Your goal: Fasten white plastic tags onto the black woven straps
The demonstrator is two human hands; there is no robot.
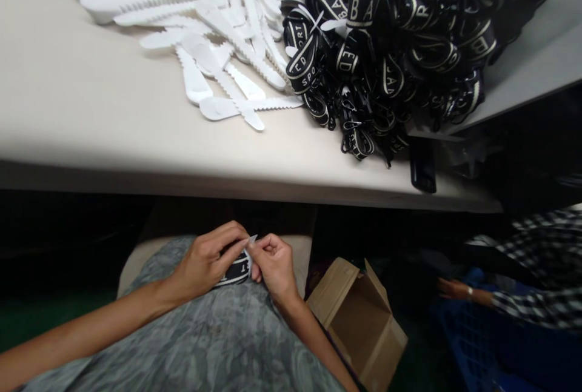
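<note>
Over my lap, my left hand (211, 255) is closed, its thumb and fingers pinching a folded black strap (237, 272) with pale edge lines and lettering, beside a small white toothed strip (253, 239). My right hand (276, 263) meets it from the other side, fingertips pinched on that white strip, which runs around the strap's end. Part of the strap and strip is hidden behind the fingers. Ahead on the table, many similar white toothed strips (236, 37) lie in a loose heap. Next to them is a big pile of bundled black lettered straps (359, 59).
The pale table's (113, 137) front edge runs above my lap. A black shiny object (422, 166) lies at that edge. On my right stands an open cardboard box (359, 325). Further right are a blue crate (468, 331) and another person's hand (454, 289) with a checked sleeve.
</note>
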